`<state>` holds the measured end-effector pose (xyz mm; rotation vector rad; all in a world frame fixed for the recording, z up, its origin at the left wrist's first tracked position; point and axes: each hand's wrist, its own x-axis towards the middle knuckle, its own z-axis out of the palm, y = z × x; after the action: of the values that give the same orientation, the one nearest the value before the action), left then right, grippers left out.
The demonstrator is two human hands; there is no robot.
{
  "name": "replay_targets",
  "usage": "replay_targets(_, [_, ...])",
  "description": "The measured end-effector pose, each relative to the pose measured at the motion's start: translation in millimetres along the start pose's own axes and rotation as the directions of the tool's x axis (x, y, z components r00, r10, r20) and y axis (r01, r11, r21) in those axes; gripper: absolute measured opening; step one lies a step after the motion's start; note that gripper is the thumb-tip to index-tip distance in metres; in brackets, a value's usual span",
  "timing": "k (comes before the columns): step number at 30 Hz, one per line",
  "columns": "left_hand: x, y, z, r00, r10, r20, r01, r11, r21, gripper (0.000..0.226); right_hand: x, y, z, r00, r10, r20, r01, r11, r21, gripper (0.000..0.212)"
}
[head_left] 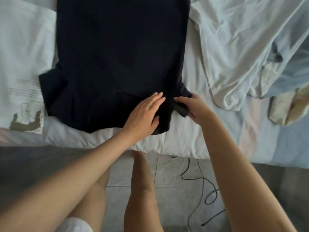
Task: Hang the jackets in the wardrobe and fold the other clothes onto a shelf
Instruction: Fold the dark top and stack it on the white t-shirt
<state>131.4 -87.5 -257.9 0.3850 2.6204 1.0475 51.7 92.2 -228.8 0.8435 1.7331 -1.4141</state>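
A black T-shirt [120, 61] lies spread flat on the white bed [192, 139], its neck end toward me. My left hand [143, 114] rests flat on the shirt near its right shoulder, fingers straight. My right hand [192, 106] pinches the shirt's right sleeve [181, 108] at the garment's edge. A white printed T-shirt [21, 64] lies flat to the left. A crumpled white garment [234, 52] lies to the right.
A pale blue sheer cloth [294, 56] and a cream garment [287, 108] lie at the far right of the bed. Below the bed edge is tiled floor with a black cable [200, 178] trailing beside my legs.
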Motion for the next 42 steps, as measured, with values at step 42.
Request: replay_targets(42, [6.3,-21.4,-20.4,0.759,-0.589,-0.276,0.401,0.758,-0.515,0.016,50.2,-76.0,28.0,0.65,-0.429,0.628,0.611,-0.196,-0.767,0.023])
